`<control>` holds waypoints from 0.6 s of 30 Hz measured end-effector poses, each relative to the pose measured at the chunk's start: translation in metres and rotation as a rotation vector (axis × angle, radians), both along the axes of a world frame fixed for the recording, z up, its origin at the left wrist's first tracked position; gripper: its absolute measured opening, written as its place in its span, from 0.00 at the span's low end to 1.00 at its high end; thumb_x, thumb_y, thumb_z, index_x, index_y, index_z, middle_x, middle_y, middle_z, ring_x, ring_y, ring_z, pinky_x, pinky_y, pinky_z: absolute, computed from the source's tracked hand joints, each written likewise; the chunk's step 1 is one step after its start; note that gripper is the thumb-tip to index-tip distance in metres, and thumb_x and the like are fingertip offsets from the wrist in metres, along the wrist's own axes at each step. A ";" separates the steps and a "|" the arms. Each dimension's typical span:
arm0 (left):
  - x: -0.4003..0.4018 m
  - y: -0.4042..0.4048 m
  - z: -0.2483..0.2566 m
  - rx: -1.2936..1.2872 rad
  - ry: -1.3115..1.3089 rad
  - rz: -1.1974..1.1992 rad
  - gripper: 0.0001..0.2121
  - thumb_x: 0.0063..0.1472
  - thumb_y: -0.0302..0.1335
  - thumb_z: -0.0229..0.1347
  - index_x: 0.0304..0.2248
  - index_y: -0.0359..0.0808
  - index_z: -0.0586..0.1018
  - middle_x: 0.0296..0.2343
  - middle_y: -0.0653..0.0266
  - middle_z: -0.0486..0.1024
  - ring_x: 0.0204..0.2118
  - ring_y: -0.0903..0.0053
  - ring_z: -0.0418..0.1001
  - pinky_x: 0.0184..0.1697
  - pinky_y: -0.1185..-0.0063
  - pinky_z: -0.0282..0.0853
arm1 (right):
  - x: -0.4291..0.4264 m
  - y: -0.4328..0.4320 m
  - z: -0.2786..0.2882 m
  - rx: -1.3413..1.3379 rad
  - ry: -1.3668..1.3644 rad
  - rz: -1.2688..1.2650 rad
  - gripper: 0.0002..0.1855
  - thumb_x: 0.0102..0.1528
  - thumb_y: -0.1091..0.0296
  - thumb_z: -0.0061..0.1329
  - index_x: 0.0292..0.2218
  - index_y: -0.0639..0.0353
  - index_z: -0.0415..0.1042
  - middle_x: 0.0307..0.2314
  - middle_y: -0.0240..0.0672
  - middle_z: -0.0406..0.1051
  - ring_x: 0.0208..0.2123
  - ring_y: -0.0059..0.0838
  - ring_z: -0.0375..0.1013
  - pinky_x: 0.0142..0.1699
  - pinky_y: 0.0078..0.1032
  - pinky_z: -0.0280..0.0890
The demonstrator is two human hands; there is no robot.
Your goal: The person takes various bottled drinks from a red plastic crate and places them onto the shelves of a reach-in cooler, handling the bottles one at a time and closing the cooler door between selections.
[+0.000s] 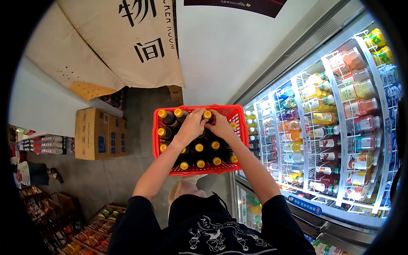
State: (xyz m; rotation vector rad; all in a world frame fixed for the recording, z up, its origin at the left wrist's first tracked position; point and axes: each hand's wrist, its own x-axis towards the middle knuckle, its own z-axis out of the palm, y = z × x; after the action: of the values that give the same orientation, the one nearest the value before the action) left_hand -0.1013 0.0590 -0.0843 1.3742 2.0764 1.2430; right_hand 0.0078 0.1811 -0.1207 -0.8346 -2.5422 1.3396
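Note:
A red plastic shopping basket (155, 140) is in front of me at the centre of the view. Several dark bottles with yellow caps stand upright inside it, among them a bottle (199, 147) in the middle and another (162, 113) in the far left corner. Near the basket's far side, my left hand (193, 124) and my right hand (222, 125) close around one yellow-capped bottle (207, 115) from either side. Its lower part is hidden by my fingers and the neighbouring bottles. My forearms cover parts of the basket's left and right sides.
To the right stands a lit drinks refrigerator (299, 134) with several rows of bottles. A cardboard box (92, 134) rests at the left. A fabric curtain (105, 41) bearing writing hangs ahead. Snack racks (92, 236) and a person (35, 173) are at the lower left.

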 end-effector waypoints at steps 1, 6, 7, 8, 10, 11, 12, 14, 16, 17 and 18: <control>0.000 0.001 -0.001 -0.002 -0.002 -0.008 0.14 0.55 0.20 0.54 0.42 0.26 0.71 0.36 0.47 0.73 0.42 0.53 0.70 0.45 0.68 0.67 | 0.001 -0.001 0.001 -0.002 -0.002 -0.008 0.32 0.43 0.71 0.59 0.50 0.62 0.64 0.39 0.46 0.73 0.45 0.41 0.72 0.49 0.32 0.67; -0.006 0.005 0.005 -0.062 -0.129 -0.014 0.15 0.55 0.19 0.54 0.44 0.28 0.72 0.37 0.52 0.74 0.38 0.63 0.75 0.40 0.74 0.70 | 0.017 -0.009 0.036 -0.061 0.063 -0.086 0.29 0.47 0.76 0.54 0.51 0.64 0.63 0.40 0.50 0.72 0.44 0.45 0.72 0.48 0.34 0.67; -0.006 0.005 0.010 -0.008 -0.057 0.008 0.15 0.56 0.19 0.54 0.44 0.29 0.72 0.38 0.53 0.75 0.36 0.68 0.76 0.38 0.77 0.71 | 0.023 -0.010 0.045 0.010 0.093 -0.102 0.24 0.49 0.79 0.51 0.49 0.64 0.66 0.38 0.48 0.73 0.42 0.40 0.73 0.47 0.31 0.68; -0.001 0.010 0.025 -0.003 -0.055 -0.023 0.15 0.56 0.19 0.54 0.44 0.29 0.72 0.38 0.53 0.75 0.36 0.68 0.76 0.38 0.77 0.71 | 0.031 -0.007 0.051 0.017 0.095 -0.133 0.24 0.49 0.79 0.51 0.49 0.64 0.66 0.38 0.48 0.73 0.42 0.40 0.73 0.47 0.31 0.68; 0.014 0.021 0.059 0.053 -0.020 0.018 0.14 0.57 0.19 0.53 0.44 0.30 0.73 0.37 0.52 0.75 0.36 0.69 0.76 0.37 0.78 0.72 | 0.054 0.001 0.064 -0.091 0.249 -0.234 0.19 0.51 0.79 0.50 0.46 0.66 0.69 0.36 0.48 0.74 0.41 0.39 0.74 0.46 0.29 0.69; 0.022 0.025 0.065 0.141 0.017 0.015 0.13 0.58 0.20 0.53 0.43 0.30 0.73 0.37 0.53 0.75 0.34 0.71 0.76 0.35 0.79 0.72 | 0.064 0.002 0.076 -0.048 0.310 -0.282 0.13 0.53 0.79 0.48 0.42 0.68 0.71 0.33 0.46 0.75 0.38 0.34 0.76 0.44 0.26 0.69; 0.035 0.030 0.075 0.149 0.017 -0.018 0.13 0.58 0.20 0.53 0.43 0.30 0.73 0.37 0.53 0.75 0.34 0.71 0.76 0.35 0.79 0.72 | 0.078 0.003 0.086 -0.035 0.315 -0.313 0.13 0.53 0.79 0.48 0.42 0.68 0.71 0.33 0.46 0.75 0.38 0.34 0.76 0.44 0.26 0.69; 0.068 0.038 0.094 0.239 -0.210 -0.130 0.10 0.58 0.21 0.52 0.41 0.30 0.74 0.38 0.55 0.75 0.33 0.73 0.76 0.34 0.79 0.73 | 0.112 0.002 0.107 -0.057 0.445 -0.492 0.10 0.55 0.78 0.48 0.41 0.68 0.71 0.32 0.43 0.76 0.35 0.29 0.77 0.42 0.23 0.70; 0.110 0.042 0.099 0.168 -0.398 -0.263 0.08 0.58 0.21 0.53 0.38 0.29 0.75 0.33 0.58 0.77 0.33 0.75 0.76 0.34 0.81 0.72 | 0.155 -0.006 0.122 -0.048 0.464 -0.612 0.09 0.57 0.77 0.47 0.40 0.67 0.72 0.31 0.40 0.76 0.33 0.24 0.76 0.40 0.20 0.69; 0.133 0.044 0.104 0.193 -0.351 -0.375 0.08 0.58 0.21 0.53 0.38 0.30 0.75 0.32 0.58 0.77 0.33 0.76 0.76 0.33 0.81 0.72 | 0.181 -0.013 0.129 -0.076 0.589 -0.742 0.09 0.57 0.76 0.47 0.40 0.67 0.72 0.30 0.38 0.76 0.32 0.23 0.76 0.39 0.20 0.69; 0.155 0.043 0.105 0.217 -0.303 -0.479 0.08 0.58 0.21 0.52 0.38 0.30 0.76 0.31 0.59 0.77 0.33 0.76 0.76 0.32 0.81 0.71 | 0.203 -0.023 0.137 -0.106 0.716 -0.864 0.08 0.57 0.76 0.47 0.40 0.66 0.72 0.29 0.37 0.76 0.31 0.22 0.76 0.37 0.19 0.69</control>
State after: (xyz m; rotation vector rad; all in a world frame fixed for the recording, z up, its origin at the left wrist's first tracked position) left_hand 0.0536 0.1018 0.0211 1.5431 1.3390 1.3802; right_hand 0.2106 0.1578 0.0165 -1.0413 -1.3297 1.1606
